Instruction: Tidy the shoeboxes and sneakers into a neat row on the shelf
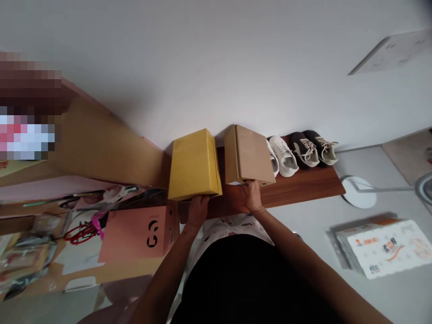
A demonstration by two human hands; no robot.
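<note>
A yellow box (191, 165) stands on a dark wooden shelf (303, 189) against the wall. My left hand (198, 210) is at its near lower edge, with the fingertips tucked under it and partly hidden. To the right is a brown cardboard box (255, 153); my right hand (252, 194) grips its near edge, fingers curled at the bottom. The two boxes are apart, with a strip of shelf between them. White shoes (285, 157) sit just right of the brown box, one partly hidden behind it, and black shoes (305, 150) are beside them.
A pink box (135, 234) and a red cord (79, 234) lie at the left, below a large cardboard piece (111, 144). On the floor at the right are a white packaged bundle (388, 247) and a round white object (359, 192). A wall socket plate (393, 51) is upper right.
</note>
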